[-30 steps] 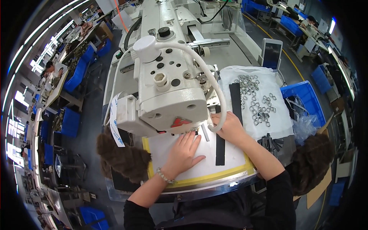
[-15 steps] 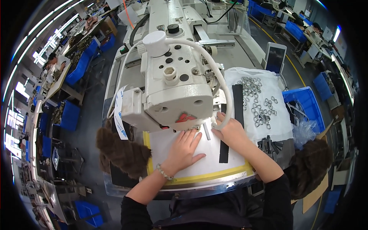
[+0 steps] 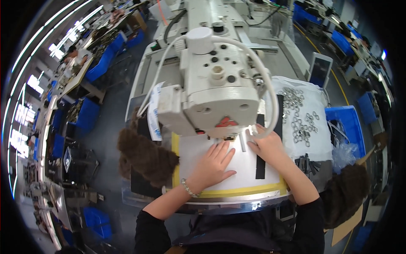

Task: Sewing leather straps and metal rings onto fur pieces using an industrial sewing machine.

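A white industrial sewing machine head (image 3: 222, 99) stands in front of me over a white work surface (image 3: 203, 188) edged with yellow tape. My left hand (image 3: 212, 167) lies flat on that surface, fingers spread, fingertips by the needle area under the head. Beside the head's right side, my right hand (image 3: 270, 146) has its fingers bent in; a curved white tube (image 3: 270, 84) partly covers them, and I cannot make out what they hold. Between the hands lies a narrow grey strip (image 3: 242, 143). A black strip (image 3: 260, 168) lies just below my right hand.
On the right, a white cloth (image 3: 317, 142) bears many metal rings (image 3: 301, 131), with short dark strips (image 3: 307, 164) below it. Farther right stands a blue bin (image 3: 349, 120). Brown furry pieces (image 3: 148, 163) flank the work surface. A small screen (image 3: 320, 70) stands at back right.
The whole view has shifted, so the machine and both hands appear farther right. Relative to the machine, both hands keep almost the same place and shape.
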`<act>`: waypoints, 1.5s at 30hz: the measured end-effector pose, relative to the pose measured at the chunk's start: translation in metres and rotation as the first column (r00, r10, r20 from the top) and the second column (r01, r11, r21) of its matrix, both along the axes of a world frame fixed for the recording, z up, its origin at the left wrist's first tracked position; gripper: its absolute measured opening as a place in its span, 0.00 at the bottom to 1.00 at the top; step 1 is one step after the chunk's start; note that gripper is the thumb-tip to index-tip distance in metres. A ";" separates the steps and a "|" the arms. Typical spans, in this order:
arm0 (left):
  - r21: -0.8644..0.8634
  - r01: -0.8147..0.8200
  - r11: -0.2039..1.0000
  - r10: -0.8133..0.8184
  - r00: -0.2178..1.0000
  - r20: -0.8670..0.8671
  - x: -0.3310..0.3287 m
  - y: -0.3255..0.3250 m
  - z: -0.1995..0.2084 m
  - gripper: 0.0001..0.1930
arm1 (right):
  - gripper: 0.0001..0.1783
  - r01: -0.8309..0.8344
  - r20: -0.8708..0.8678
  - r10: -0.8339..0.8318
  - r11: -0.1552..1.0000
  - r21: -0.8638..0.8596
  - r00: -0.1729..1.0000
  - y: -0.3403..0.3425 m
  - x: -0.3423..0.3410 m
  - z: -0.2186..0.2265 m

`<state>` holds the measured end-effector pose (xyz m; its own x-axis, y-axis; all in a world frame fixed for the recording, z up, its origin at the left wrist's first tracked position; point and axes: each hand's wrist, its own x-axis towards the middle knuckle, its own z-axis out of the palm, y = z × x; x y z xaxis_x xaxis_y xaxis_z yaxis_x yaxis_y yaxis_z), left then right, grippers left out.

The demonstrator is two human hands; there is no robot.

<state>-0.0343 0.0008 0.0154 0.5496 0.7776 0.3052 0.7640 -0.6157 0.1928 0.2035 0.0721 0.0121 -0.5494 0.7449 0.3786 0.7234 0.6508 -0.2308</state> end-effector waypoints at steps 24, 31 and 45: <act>-0.091 -0.151 0.984 0.067 0.797 -0.600 -0.155 -0.064 0.050 0.18 | 0.21 -0.534 -0.237 0.479 0.773 -0.344 0.845 -0.064 -0.088 0.031; 0.460 0.438 0.772 -0.440 0.891 -0.110 -0.066 -0.104 0.080 0.11 | 0.52 -0.543 -0.611 0.037 0.503 -0.672 0.790 -0.075 -0.074 0.015; 0.029 0.341 0.939 -0.339 0.938 -0.071 -0.036 -0.065 0.020 0.22 | 0.30 -0.437 -0.203 0.389 0.831 -0.345 0.899 -0.137 0.002 0.006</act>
